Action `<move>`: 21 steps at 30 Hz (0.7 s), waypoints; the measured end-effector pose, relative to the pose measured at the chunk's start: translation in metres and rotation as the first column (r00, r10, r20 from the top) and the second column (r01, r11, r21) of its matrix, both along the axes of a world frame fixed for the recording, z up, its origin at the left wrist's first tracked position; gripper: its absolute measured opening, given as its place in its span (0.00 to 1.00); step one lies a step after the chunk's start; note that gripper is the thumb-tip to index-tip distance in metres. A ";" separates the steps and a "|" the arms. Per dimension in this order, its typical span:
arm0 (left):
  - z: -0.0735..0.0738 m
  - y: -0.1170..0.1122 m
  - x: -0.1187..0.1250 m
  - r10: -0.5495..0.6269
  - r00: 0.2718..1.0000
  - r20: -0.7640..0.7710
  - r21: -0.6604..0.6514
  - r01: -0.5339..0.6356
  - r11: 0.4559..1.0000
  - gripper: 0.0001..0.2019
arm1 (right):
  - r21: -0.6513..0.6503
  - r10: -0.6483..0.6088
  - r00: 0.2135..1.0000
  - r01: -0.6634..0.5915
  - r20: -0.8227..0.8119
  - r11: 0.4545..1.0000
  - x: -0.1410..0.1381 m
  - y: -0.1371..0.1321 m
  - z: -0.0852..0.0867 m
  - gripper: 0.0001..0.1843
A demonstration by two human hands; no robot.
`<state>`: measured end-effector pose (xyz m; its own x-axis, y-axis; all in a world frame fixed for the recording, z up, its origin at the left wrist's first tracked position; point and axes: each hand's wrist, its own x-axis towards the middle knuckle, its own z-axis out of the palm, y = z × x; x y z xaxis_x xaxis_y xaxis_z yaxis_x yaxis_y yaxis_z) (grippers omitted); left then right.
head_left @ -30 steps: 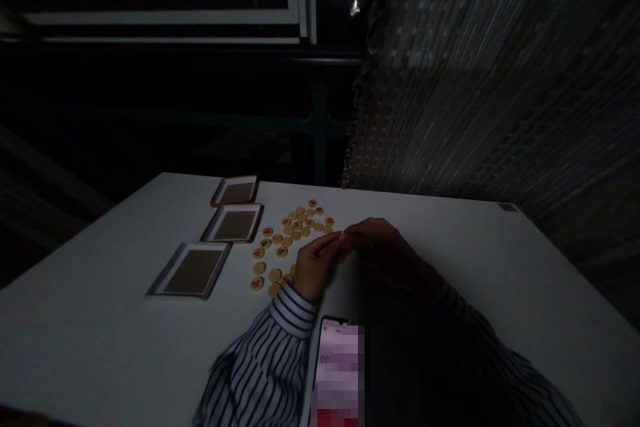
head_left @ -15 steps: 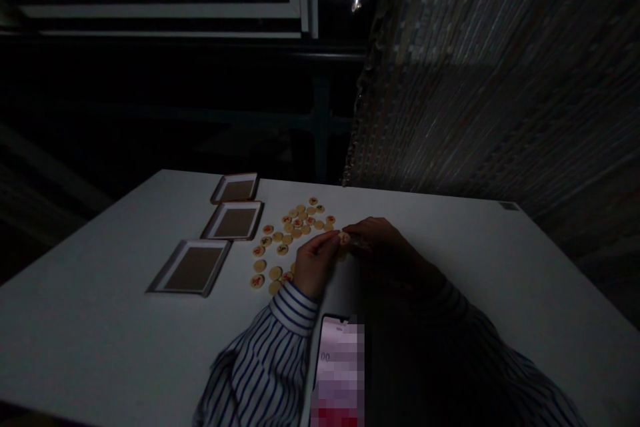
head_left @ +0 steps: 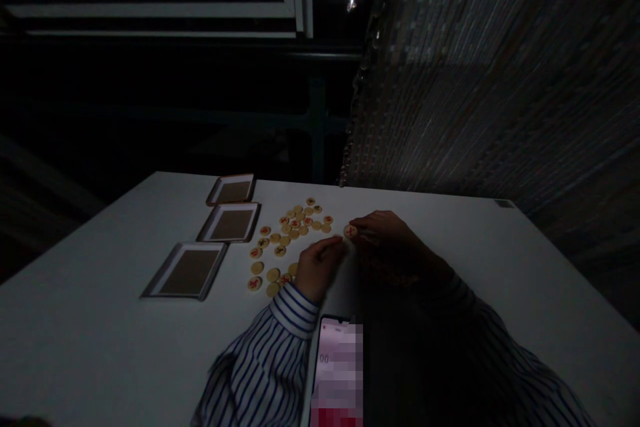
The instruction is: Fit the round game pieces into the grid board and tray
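Observation:
Between the fingertips of my right hand point(head_left: 387, 237) is a round, pale xiangqi piece point(head_left: 350, 231) with a red character facing me. My left hand point(head_left: 320, 263) has its thumb and fingers pinched together just left of and below that piece; whether they touch it, or hold anything else, I cannot tell. Much of my right hand is lost in dark shadow. Loose xiangqi pieces point(head_left: 294, 223) lie scattered to the left and beyond my left hand, some showing red or black characters, others plain side up.
Three shallow framed trays with brown bases lie at the left: a far one point(head_left: 220, 181), a middle one point(head_left: 205, 230) and a near one point(head_left: 167, 267). A lit phone point(head_left: 333, 360) rests between my forearms on the white table point(head_left: 100, 327). A strand curtain point(head_left: 450, 80) hangs beyond the right side.
The piece at my fingertips has turned its red-marked face towards me and shifted slightly up and right. My hands have moved a little apart; my right hand keeps the piece.

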<state>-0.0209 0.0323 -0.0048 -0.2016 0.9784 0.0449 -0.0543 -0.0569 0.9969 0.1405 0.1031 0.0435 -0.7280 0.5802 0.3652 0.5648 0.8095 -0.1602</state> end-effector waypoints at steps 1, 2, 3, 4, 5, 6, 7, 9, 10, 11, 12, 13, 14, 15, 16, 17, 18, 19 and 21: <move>-0.001 0.000 0.000 -0.015 0.998 -0.057 0.006 0.015 1.000 0.11 | 0.008 -0.003 1.000 0.003 -0.009 1.000 0.003 0.000 0.002 0.17; -0.002 -0.001 0.001 -0.035 0.993 -0.115 0.016 0.037 0.999 0.10 | 0.015 -0.015 1.000 0.015 -0.022 1.000 0.005 0.001 0.004 0.16; -0.003 -0.001 0.001 -0.056 0.983 -0.173 0.031 0.063 0.998 0.10 | 0.015 -0.024 0.999 0.025 -0.023 1.000 0.008 0.001 0.005 0.16; -0.004 -0.002 0.002 -0.071 0.970 -0.233 0.051 0.085 0.995 0.10 | 0.018 -0.041 0.999 0.042 -0.032 0.999 0.011 0.001 0.006 0.16; -0.006 -0.002 0.002 -0.078 0.953 -0.294 0.075 0.104 0.992 0.10 | 0.019 -0.067 0.997 0.068 -0.040 0.998 0.014 0.001 0.007 0.15; -0.008 -0.003 0.003 -0.081 0.934 -0.349 0.095 0.121 0.988 0.10 | 0.019 -0.087 0.995 0.088 -0.040 0.996 0.016 0.001 0.008 0.15; -0.010 -0.003 0.004 -0.082 0.914 -0.397 0.111 0.137 0.984 0.11 | 0.017 -0.103 0.994 0.103 -0.039 0.994 0.019 0.001 0.007 0.15; -0.013 -0.004 0.006 -0.100 0.880 -0.464 0.124 0.177 0.976 0.11 | 0.010 -0.123 0.992 0.124 -0.028 0.992 0.024 0.002 0.007 0.15; -0.015 -0.005 0.007 -0.115 0.868 -0.484 0.123 0.197 0.973 0.11 | 0.004 -0.132 0.991 0.132 -0.024 0.991 0.026 0.002 0.006 0.15; -0.015 -0.006 0.008 -0.131 0.856 -0.500 0.118 0.218 0.969 0.12 | -0.004 -0.142 0.990 0.142 -0.022 0.990 0.028 0.003 0.006 0.15; -0.015 -0.007 0.009 -0.148 0.843 -0.518 0.112 0.238 0.965 0.12 | -0.015 -0.153 0.988 0.153 -0.024 0.988 0.030 0.003 0.006 0.15; -0.015 -0.007 0.010 -0.162 0.827 -0.539 0.106 0.257 0.961 0.13 | -0.027 -0.161 0.987 0.160 -0.027 0.987 0.031 0.004 0.007 0.14; -0.015 -0.008 0.010 -0.174 0.809 -0.562 0.098 0.274 0.957 0.13 | -0.036 -0.165 0.986 0.164 -0.029 0.986 0.033 0.005 0.007 0.14; -0.014 -0.009 0.011 -0.180 0.792 -0.583 0.094 0.286 0.954 0.13 | -0.043 -0.167 0.986 0.165 -0.030 0.985 0.034 0.006 0.007 0.14; -0.013 -0.009 0.011 -0.186 0.777 -0.601 0.088 0.296 0.951 0.14 | -0.044 -0.169 0.985 0.167 -0.030 0.985 0.036 0.007 0.006 0.15; -0.013 -0.009 0.012 -0.193 0.765 -0.615 0.082 0.306 0.949 0.14 | -0.041 -0.173 0.985 0.172 -0.024 0.984 0.037 0.008 0.006 0.15; -0.012 -0.009 0.012 -0.199 0.756 -0.623 0.079 0.314 0.946 0.14 | -0.036 -0.180 0.984 0.180 -0.010 0.983 0.038 0.009 0.005 0.15; -0.012 -0.010 0.013 -0.204 0.750 -0.629 0.078 0.323 0.943 0.14 | -0.030 -0.190 0.982 0.190 0.009 0.981 0.039 0.010 0.004 0.15; -0.013 -0.010 0.014 -0.209 0.744 -0.634 0.086 0.337 0.938 0.13 | -0.025 -0.206 0.977 0.208 0.062 0.978 0.040 0.011 0.003 0.15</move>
<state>-0.0064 0.0228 -0.0182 0.2052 0.9472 0.2463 0.5155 -0.3185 0.7955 0.1807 0.1143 0.0463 -0.6106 0.7309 0.3049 0.7287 0.6693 -0.1452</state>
